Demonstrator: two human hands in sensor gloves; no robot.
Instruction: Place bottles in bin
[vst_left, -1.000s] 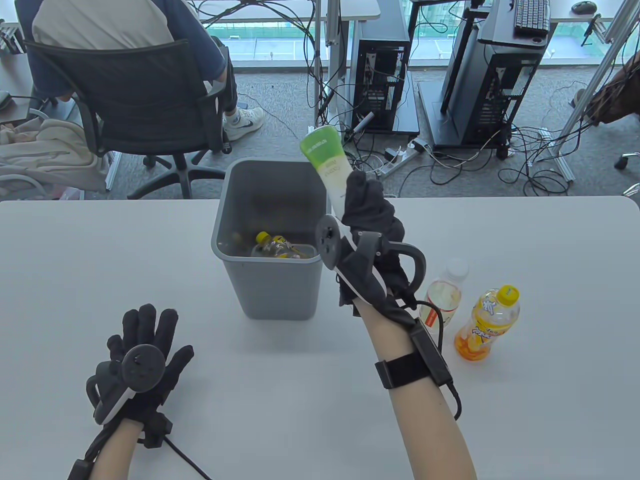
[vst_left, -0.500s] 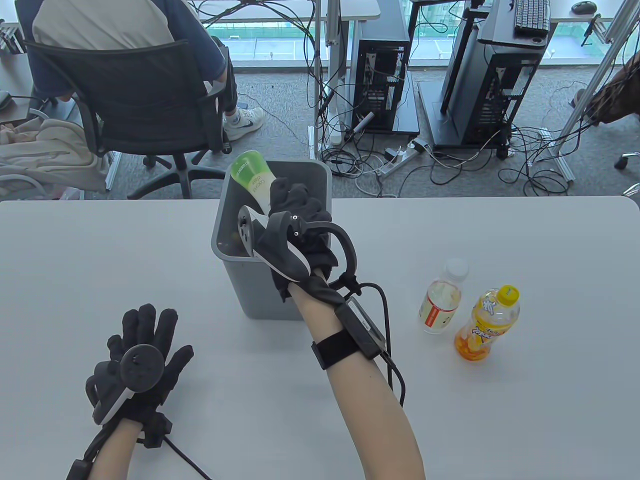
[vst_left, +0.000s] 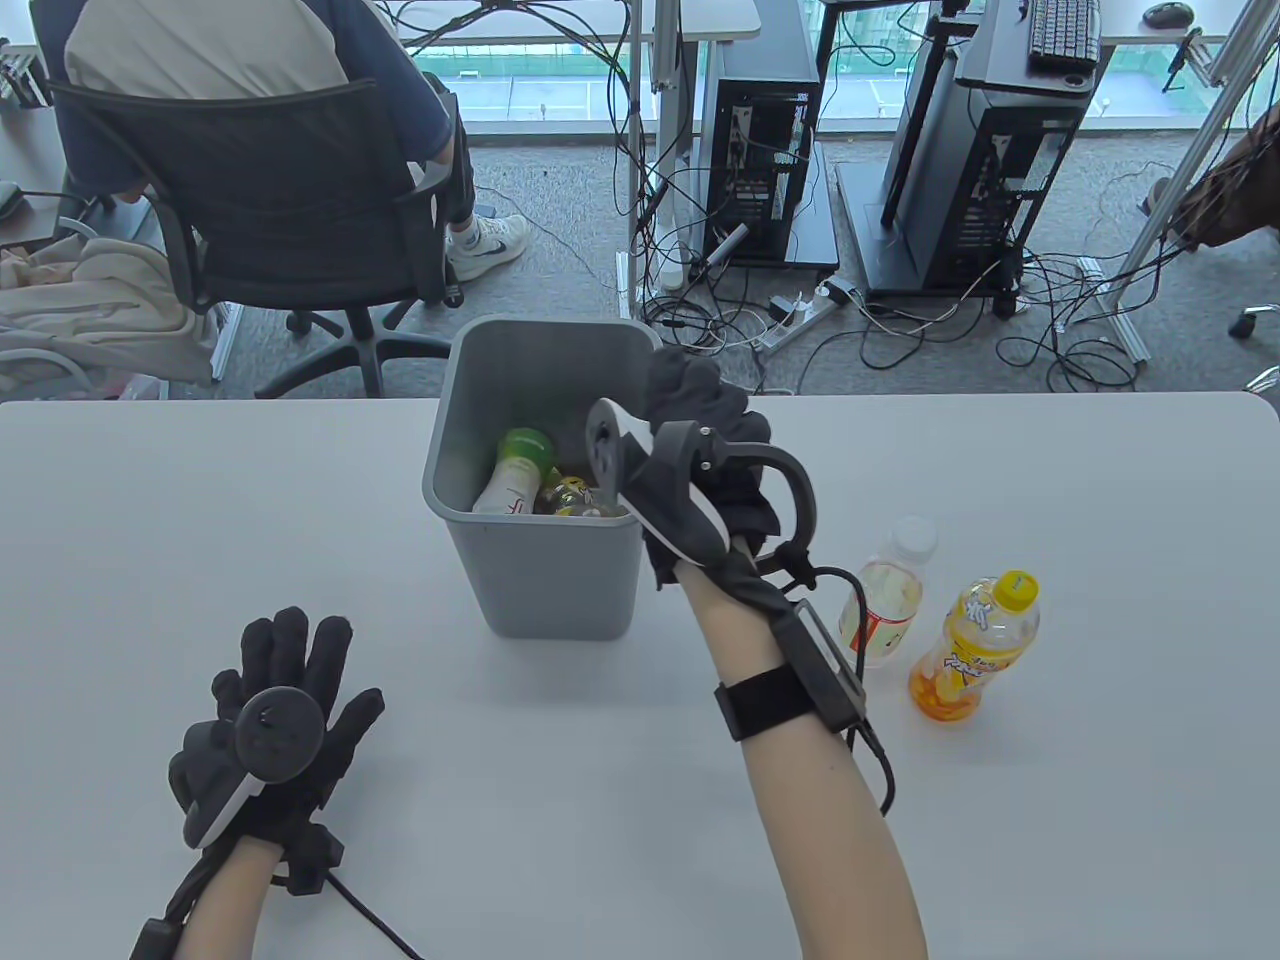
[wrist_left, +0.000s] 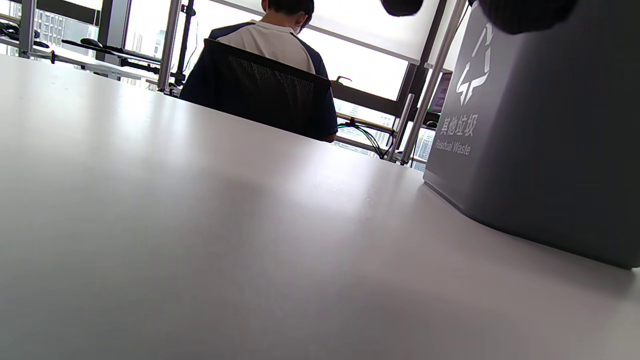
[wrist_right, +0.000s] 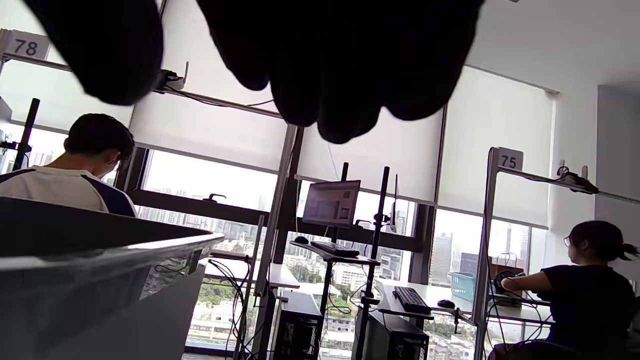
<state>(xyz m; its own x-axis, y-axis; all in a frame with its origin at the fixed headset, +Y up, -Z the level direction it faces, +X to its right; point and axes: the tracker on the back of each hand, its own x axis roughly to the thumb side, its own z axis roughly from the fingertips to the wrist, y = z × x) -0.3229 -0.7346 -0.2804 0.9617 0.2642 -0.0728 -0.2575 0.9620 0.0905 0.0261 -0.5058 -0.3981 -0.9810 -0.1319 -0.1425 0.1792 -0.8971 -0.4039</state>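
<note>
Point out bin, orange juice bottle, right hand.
bin (vst_left: 540, 585), table view, front wall.
orange juice bottle (vst_left: 975, 650), table view, label.
right hand (vst_left: 705, 440), table view, back of glove.

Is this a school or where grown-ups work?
Probably an office or lab: people sit at desks by big windows, with computer towers, a monitor and tangled cables on the floor.

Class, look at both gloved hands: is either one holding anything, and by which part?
Nothing is held. The right hand is empty beside the bin; the left hand rests flat on the table.
</note>
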